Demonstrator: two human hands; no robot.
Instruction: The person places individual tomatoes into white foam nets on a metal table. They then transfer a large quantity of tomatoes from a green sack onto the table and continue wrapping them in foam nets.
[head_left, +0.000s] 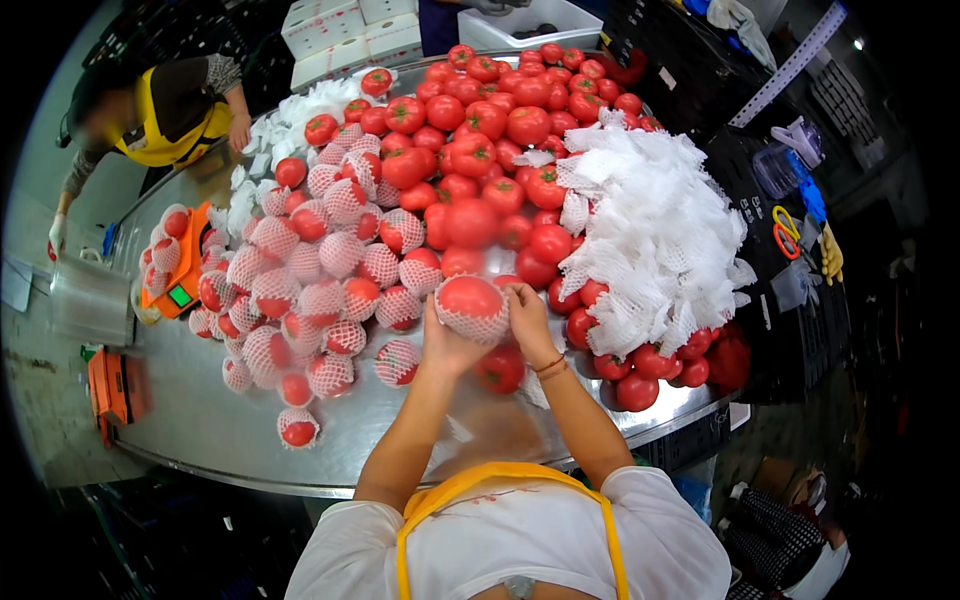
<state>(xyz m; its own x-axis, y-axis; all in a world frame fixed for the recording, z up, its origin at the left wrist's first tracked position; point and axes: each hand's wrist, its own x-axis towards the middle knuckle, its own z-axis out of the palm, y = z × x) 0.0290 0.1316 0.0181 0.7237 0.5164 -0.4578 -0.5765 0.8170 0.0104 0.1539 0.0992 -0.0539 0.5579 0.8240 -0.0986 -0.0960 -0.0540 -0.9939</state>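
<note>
A red tomato in a white foam net sleeve (471, 306) is held between my two hands, its top uncovered. My left hand (450, 341) cups it from the left and below. The fingers of my right hand (529, 319) pinch at the sleeve's right edge. Bare tomatoes (472, 154) are heaped beyond my hands, and one bare tomato (501, 369) lies just below them. To the left is a pile of tomatoes in foam nets (300, 262). A large heap of empty white foam nets (652, 232) covers part of the tomatoes on the right.
The metal table (225, 435) carries an orange scale (184, 277) at left. A co-worker in a yellow apron (176, 120) stands at the upper left. White boxes (352, 34) and a white bin (529, 26) are beyond the table; scissors (785, 232) lie on black crates at right.
</note>
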